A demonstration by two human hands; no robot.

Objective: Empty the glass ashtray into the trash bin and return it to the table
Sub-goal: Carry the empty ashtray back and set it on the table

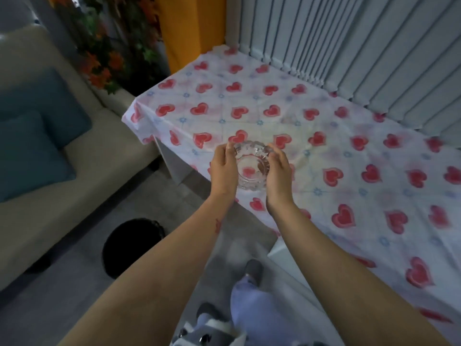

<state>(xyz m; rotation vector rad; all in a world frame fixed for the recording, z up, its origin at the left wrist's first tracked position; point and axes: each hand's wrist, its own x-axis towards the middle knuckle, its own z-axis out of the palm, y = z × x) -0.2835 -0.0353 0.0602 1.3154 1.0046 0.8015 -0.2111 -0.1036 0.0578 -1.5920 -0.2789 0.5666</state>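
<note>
A clear cut-glass ashtray [251, 166] sits near the front left edge of the table [349, 156], which is covered with a white cloth printed with red hearts. My left hand [222, 171] cups its left side and my right hand [279, 171] cups its right side, fingers curled on the rim. The bowl looks empty; a heart shows through its bottom. Whether it rests on the cloth or is just above it, I cannot tell. A black round trash bin [133, 245] stands on the floor to the lower left, beside my left forearm.
A beige sofa [82, 176] with teal cushions [37, 136] stands left of the table. Artificial flowers [109, 46] and an orange curtain [189, 28] are at the back. White vertical blinds [361, 51] run along the table's far side. My legs and slippers [249, 290] are below.
</note>
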